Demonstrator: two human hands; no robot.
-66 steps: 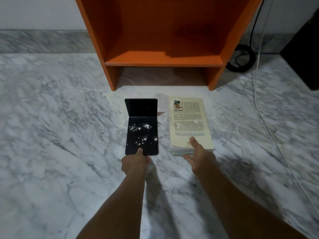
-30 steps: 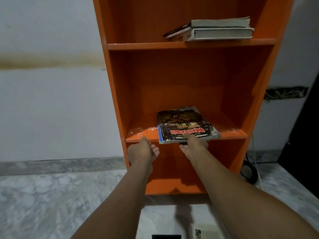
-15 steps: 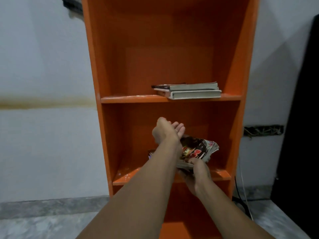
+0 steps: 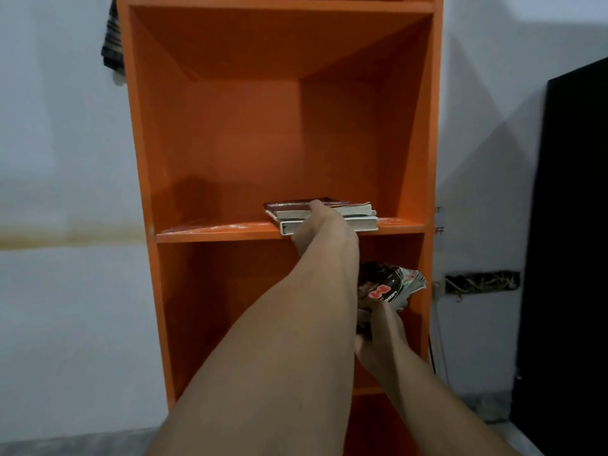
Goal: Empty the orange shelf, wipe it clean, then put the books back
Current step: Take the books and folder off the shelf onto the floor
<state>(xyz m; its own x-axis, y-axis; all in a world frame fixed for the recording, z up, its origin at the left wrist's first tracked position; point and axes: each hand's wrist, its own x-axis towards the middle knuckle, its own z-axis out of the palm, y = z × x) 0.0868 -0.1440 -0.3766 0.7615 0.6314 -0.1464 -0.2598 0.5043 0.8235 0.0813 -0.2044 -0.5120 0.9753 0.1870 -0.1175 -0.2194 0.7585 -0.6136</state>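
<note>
Left hand [image 4: 324,230] touches stack [image 4: 357,213] dead ahead, long axis crosswise; grip unclear. Right hand [image 4: 381,330], lower, grips book [image 4: 391,286].

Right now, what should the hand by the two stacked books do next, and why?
Probably the left hand should lift the two stacked pale-edged books off the orange shelf board: a finger lies on them, the board looks dusty, and the right hand grips the dark red-lettered book.

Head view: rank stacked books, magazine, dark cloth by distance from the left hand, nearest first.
1. stacked books: on orange shelf, touching left hand.
2. magazine: lower right, in right hand.
3. dark cloth: top left, outside shelf.
</note>
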